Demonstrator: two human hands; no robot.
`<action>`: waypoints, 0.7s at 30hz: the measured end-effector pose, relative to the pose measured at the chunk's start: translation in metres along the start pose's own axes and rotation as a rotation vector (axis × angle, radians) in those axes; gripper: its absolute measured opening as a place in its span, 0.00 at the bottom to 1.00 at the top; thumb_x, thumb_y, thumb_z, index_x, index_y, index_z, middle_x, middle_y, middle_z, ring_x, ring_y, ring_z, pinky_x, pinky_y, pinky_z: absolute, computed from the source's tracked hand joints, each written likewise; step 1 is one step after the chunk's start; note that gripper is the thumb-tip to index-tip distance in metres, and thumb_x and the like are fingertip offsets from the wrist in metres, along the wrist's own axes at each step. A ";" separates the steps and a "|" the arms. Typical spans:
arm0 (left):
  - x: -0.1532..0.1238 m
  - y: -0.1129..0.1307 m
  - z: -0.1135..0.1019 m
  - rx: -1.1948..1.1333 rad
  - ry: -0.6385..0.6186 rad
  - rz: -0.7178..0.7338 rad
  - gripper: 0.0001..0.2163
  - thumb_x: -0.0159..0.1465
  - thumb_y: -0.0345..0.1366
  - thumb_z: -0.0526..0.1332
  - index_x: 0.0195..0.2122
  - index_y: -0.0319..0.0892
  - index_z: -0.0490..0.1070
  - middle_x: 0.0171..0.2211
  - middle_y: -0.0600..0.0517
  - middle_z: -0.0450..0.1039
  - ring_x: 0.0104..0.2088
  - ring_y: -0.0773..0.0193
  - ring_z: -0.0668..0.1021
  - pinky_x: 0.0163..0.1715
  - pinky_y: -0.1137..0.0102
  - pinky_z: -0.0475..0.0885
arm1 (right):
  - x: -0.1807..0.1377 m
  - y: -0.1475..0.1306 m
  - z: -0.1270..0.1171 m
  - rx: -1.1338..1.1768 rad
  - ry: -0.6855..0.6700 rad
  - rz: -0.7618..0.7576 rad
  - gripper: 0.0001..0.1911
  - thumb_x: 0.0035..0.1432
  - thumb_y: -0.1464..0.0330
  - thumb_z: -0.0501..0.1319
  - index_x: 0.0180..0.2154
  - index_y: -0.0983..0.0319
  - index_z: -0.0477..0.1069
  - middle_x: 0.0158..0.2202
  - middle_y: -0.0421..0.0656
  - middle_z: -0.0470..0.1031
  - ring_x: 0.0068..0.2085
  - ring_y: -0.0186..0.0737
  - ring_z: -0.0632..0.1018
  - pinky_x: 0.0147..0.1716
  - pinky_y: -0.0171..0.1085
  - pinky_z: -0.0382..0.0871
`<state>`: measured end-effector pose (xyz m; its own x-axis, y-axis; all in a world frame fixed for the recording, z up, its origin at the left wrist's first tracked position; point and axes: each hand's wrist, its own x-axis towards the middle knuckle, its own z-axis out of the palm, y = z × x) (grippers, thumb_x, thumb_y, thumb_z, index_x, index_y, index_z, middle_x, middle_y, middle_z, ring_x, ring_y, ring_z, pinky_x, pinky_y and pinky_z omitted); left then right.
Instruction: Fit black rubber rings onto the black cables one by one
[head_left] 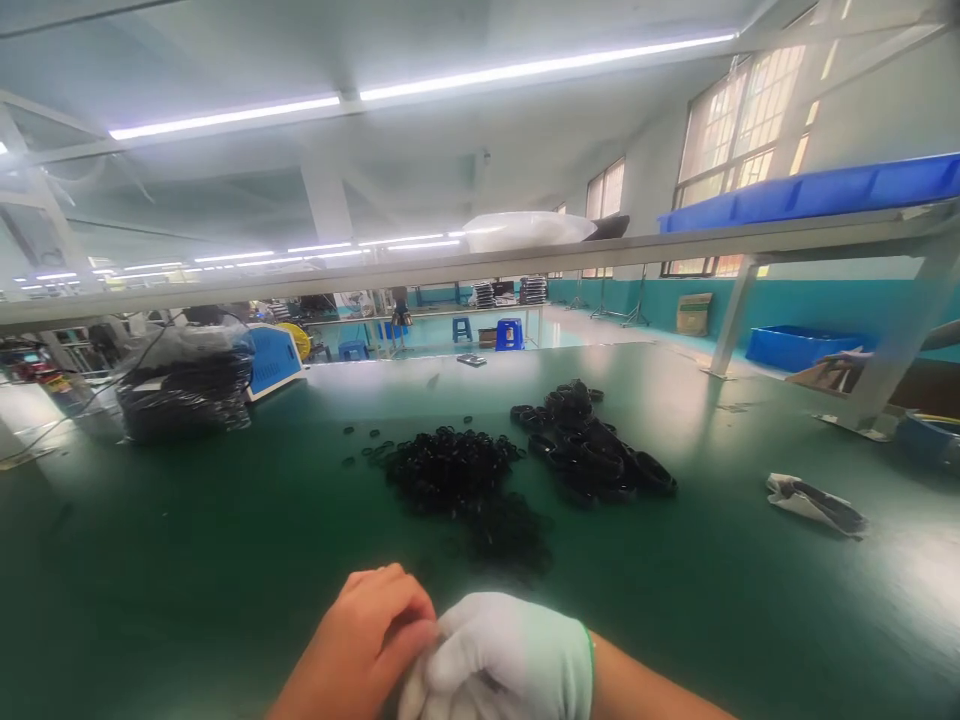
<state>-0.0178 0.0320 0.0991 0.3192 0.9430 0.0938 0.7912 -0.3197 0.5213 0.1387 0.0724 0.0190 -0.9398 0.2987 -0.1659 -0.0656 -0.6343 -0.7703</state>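
My bare left hand [373,632] is at the bottom middle, its fingers curled and its thumb against the fingers of my other hand. My right hand [499,655] wears a white knit glove with a green-edged cuff, and its fingers are bent inward. The two hands touch; whatever lies between the fingers is hidden. Just beyond them on the green tabletop [225,580] is a heap of small black rings [454,470], with more spread toward me. Behind it to the right sits a pile of larger black rings or bands [589,450].
A crumpled white wrapper with something dark [817,503] lies at right. Bagged black goods [187,390] and a blue-and-white box [274,362] stand at left. A shelf [420,268] crosses above the table, bearing a blue tray [817,195]; its posts rise from the right side.
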 end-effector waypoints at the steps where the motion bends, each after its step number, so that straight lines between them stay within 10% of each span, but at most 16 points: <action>1: 0.001 0.003 0.000 -0.016 -0.017 -0.012 0.09 0.60 0.37 0.55 0.25 0.46 0.71 0.28 0.54 0.72 0.35 0.59 0.72 0.35 0.68 0.66 | -0.002 0.003 0.001 0.064 -0.033 -0.023 0.19 0.42 0.68 0.55 0.36 0.74 0.71 0.23 0.47 0.74 0.19 0.31 0.72 0.15 0.26 0.62; 9: 0.001 0.014 -0.012 -0.148 -0.133 0.079 0.07 0.59 0.30 0.56 0.26 0.45 0.71 0.30 0.55 0.71 0.38 0.62 0.70 0.40 0.70 0.64 | -0.012 0.010 0.010 0.236 -0.355 0.039 0.24 0.48 0.61 0.51 0.41 0.74 0.67 0.29 0.57 0.76 0.28 0.46 0.79 0.31 0.44 0.73; 16: 0.014 0.021 -0.004 -0.132 -0.115 0.180 0.07 0.61 0.31 0.56 0.28 0.45 0.71 0.30 0.56 0.71 0.39 0.64 0.71 0.43 0.70 0.63 | -0.010 0.023 0.012 0.254 -0.340 0.052 0.23 0.44 0.67 0.54 0.41 0.76 0.68 0.30 0.56 0.76 0.26 0.39 0.78 0.32 0.39 0.73; 21: 0.018 -0.011 0.019 -0.025 0.056 0.104 0.12 0.65 0.36 0.50 0.37 0.47 0.74 0.36 0.53 0.75 0.39 0.62 0.74 0.41 0.68 0.67 | -0.032 0.003 0.013 0.237 -0.162 -0.121 0.20 0.55 0.60 0.50 0.39 0.70 0.66 0.27 0.53 0.75 0.27 0.43 0.78 0.36 0.54 0.69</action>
<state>-0.0108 0.0511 0.0793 0.3688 0.9089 0.1949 0.7419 -0.4141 0.5273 0.1646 0.0516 0.0297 -0.9605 0.2763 0.0330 -0.2383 -0.7553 -0.6105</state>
